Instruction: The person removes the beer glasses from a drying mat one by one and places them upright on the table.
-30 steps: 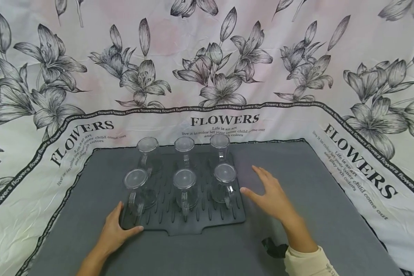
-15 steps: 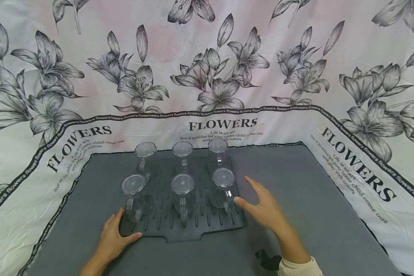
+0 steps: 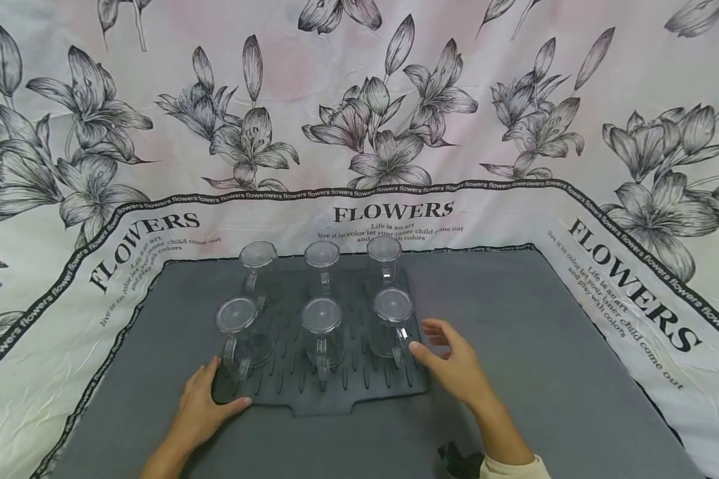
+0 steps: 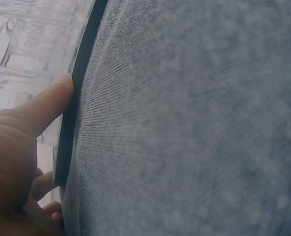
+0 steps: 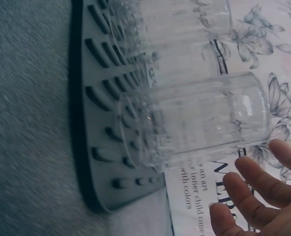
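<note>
Several clear glass mugs stand upside down in two rows on a dark grey ribbed drying mat. My left hand rests at the mat's front left corner, thumb along the front edge and fingers by the left side; in the left wrist view the thumb touches the mat's edge. The front left mug is just beyond it. My right hand is beside the front right mug, fingers spread and holding nothing. In the right wrist view the fingers are apart from that mug.
Grey cloth covers the table around the mat. A flower-printed white curtain rises right behind the back mugs and along both sides. A small dark object lies by the right sleeve.
My right hand has moved left and toward me, closer to the front right mug, its fingers drawing in a little. The left hand stays at the mat's corner.
</note>
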### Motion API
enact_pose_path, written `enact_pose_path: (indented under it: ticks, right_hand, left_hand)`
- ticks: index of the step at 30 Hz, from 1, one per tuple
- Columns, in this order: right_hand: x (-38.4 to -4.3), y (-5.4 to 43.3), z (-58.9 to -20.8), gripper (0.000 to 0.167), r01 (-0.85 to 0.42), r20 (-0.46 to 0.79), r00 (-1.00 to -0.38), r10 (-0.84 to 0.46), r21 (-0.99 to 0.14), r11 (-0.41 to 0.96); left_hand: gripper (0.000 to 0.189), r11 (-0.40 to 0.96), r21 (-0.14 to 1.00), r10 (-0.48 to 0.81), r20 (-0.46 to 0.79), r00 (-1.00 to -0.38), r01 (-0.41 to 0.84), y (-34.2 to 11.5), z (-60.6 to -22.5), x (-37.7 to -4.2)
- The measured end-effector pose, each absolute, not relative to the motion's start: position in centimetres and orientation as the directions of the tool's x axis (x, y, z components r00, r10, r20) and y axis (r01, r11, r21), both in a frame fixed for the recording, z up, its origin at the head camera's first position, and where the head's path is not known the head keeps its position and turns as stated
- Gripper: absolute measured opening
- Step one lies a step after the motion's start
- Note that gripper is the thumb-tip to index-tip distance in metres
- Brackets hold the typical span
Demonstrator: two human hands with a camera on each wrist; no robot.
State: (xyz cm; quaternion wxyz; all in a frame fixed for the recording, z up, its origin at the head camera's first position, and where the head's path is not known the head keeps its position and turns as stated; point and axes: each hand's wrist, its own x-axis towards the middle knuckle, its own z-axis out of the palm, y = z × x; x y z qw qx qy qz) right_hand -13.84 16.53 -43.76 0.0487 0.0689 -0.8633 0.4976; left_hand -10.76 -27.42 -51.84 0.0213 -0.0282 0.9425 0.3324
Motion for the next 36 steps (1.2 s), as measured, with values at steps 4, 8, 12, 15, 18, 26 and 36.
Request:
enact_pose_path:
  ticks: [4,8,12,15,18,26,36]
  right_hand:
    - [-13.7,16.1,-44.4,0.043,-0.180,0.163,-0.984,-0.076,-0.889,0.420]
    - [-13.7,15.7,-45.3,0.036,-0.185,0.169,-0.983,-0.078,-0.925,0.331]
    - [-13.7,15.5,-45.9,0.031,-0.190,0.182,-0.982,-0.057,-0.945,0.267]
    - [-13.3,15.3,-45.9,0.027,-0.191,0.192,-0.981,-0.024,-0.945,0.264]
    - [-12.7,14.8,-45.2,0.023,-0.189,0.198,-0.980,0.004,-0.944,0.269]
    - [-12.5,14.3,-45.4,0.023,-0.139,0.141,-0.990,0.000,-0.976,0.166]
    - [-13.3,14.7,-47.8,0.025,-0.065,0.064,-0.998,-0.016,-0.995,0.080]
  left_hand:
    - [0.115,0.771,0.631,-0.051,-0.072,-0.996,-0.085,-27.5,-51.6,-10.6]
    - [0.116,0.776,0.622,-0.061,-0.087,-0.994,-0.102,-27.6,-51.6,-10.4]
    - [0.117,0.775,0.623,-0.059,-0.104,-0.993,-0.111,-27.4,-51.7,-10.5]
    - [0.117,0.772,0.625,-0.053,-0.122,-0.991,-0.118,-27.2,-51.6,-10.7]
    - [0.117,0.764,0.633,-0.051,-0.132,-0.990,-0.124,-27.0,-51.6,-10.8]
    - [0.117,0.761,0.637,-0.062,-0.124,-0.990,-0.127,-27.0,-51.6,-10.8]
    - [0.116,0.762,0.635,-0.058,-0.129,-0.990,-0.128,-26.8,-51.5,-10.9]
